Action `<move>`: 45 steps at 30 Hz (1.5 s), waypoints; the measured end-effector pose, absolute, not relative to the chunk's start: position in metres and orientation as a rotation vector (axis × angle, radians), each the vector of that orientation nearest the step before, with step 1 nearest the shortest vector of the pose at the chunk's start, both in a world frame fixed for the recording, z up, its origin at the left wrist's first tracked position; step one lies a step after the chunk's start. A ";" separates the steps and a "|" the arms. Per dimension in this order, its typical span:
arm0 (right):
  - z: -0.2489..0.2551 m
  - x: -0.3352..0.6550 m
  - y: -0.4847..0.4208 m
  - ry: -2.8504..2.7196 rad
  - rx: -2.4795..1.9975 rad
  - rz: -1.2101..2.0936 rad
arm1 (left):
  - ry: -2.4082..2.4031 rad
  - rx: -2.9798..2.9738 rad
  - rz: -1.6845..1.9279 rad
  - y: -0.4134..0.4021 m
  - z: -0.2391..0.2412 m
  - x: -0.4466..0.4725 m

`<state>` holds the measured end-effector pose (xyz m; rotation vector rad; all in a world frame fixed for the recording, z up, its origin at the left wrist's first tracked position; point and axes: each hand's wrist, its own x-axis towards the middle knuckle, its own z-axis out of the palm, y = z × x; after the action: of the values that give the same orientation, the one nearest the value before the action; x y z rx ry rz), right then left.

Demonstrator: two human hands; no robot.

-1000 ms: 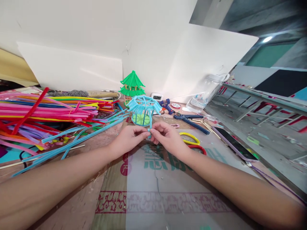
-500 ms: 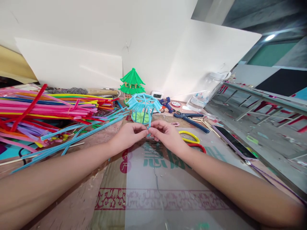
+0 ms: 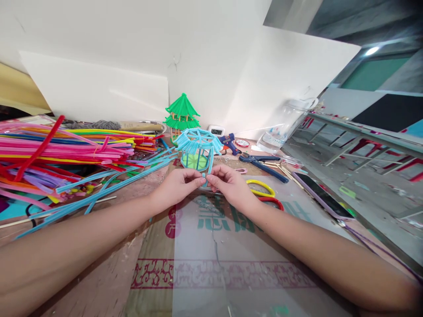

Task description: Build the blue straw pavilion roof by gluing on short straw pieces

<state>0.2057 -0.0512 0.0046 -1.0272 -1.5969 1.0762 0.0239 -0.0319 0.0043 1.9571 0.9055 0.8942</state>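
Thumb and fingers of my left hand (image 3: 183, 187) pinch the near end of a light blue pipe cleaner (image 3: 210, 159). My right hand (image 3: 229, 185) grips the same pipe cleaner close beside it, and its free part sticks up above my fingertips. Just behind my hands stands a small pavilion model (image 3: 198, 141) with a light blue pipe-cleaner roof, blue posts and a round green base. Farther back is a green two-tiered pavilion model (image 3: 183, 114). Yellow- and red-handled scissors (image 3: 262, 189) lie beside my right hand, which partly hides them.
Bundles of coloured pipe cleaners (image 3: 66, 149) fill the left side, with loose blue pipe cleaners (image 3: 109, 189) nearer me. At right are a glue gun (image 3: 230, 143), blue-handled pliers (image 3: 264, 165), a clear plastic jug (image 3: 284, 125) and a phone (image 3: 322, 195). A white board (image 3: 205, 57) stands behind.
The upright part of the blue pipe cleaner has tilted to the right, and a short bent piece shows between my fingertips. Both hands stay nearly in place.
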 end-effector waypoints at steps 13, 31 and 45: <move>0.007 0.205 -0.052 -1.600 -1.047 1.075 | 0.896 1.988 0.880 -0.029 -0.002 0.023; 0.006 0.206 -0.052 -1.609 -1.074 1.054 | 0.870 1.942 0.848 -0.029 0.001 0.022; 0.006 0.206 -0.051 -1.610 -1.088 1.069 | 0.865 1.894 0.828 -0.030 0.002 0.023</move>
<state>0.2055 -0.0507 0.0062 -1.0878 -1.6104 1.0694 0.0235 -0.0297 0.0020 1.8942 0.8645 0.8285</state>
